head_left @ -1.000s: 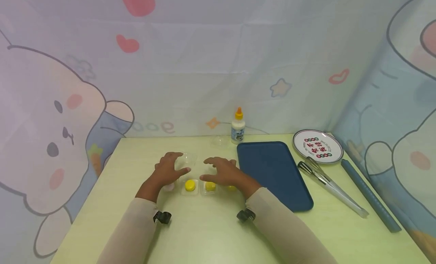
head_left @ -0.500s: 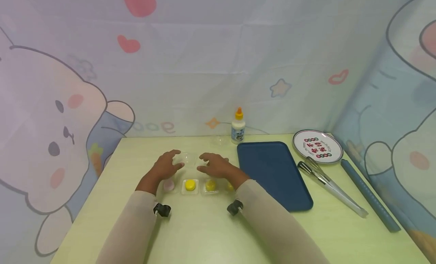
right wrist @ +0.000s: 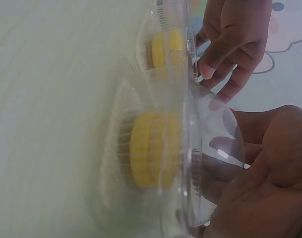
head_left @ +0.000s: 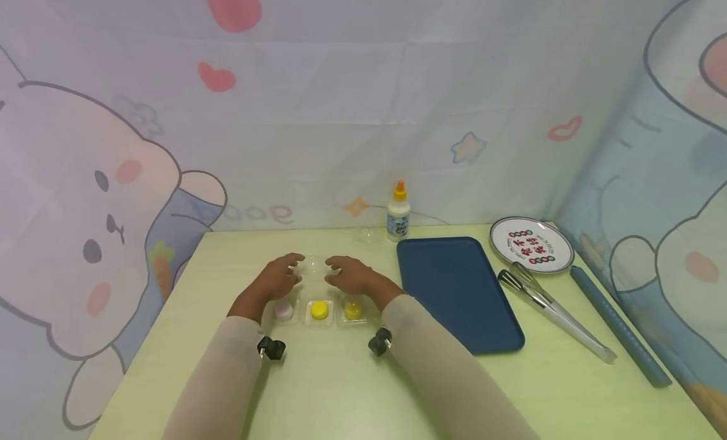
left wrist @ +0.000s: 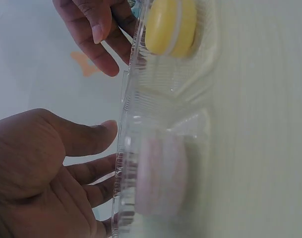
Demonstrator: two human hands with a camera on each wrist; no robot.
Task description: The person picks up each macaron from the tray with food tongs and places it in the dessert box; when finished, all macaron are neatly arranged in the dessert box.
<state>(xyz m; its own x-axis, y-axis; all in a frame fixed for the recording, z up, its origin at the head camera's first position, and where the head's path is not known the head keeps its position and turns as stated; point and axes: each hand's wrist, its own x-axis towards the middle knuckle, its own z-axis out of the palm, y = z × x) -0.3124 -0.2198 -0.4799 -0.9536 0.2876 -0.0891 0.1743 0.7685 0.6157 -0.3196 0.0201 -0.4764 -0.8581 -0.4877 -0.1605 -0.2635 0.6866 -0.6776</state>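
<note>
My left hand (head_left: 278,277) and right hand (head_left: 353,276) hover side by side behind a row of clear plastic boxes, fingers loosely bent. Between their fingertips, a clear plastic lid (head_left: 313,263) lies at the back. The left box holds a pink macaron (head_left: 284,310), the middle one a yellow macaron (head_left: 319,310). Another yellow macaron (head_left: 353,310) sits under a clear cover. In the right wrist view, a clear dome (right wrist: 222,141) bulges in front of my right hand (right wrist: 277,163). The left wrist view shows no object in my left hand (left wrist: 31,168).
A blue tray (head_left: 454,295) lies right of the boxes. Beyond it are a patterned plate (head_left: 531,244), metal tongs (head_left: 553,314) and a grey-blue bar (head_left: 619,326). A glue bottle (head_left: 398,213) stands at the back, with another clear lid (head_left: 369,235) to its left.
My right hand has moved left, nearer the left hand, and both have drawn back from the macarons toward the clear lid. The pink macaron shows more fully now.
</note>
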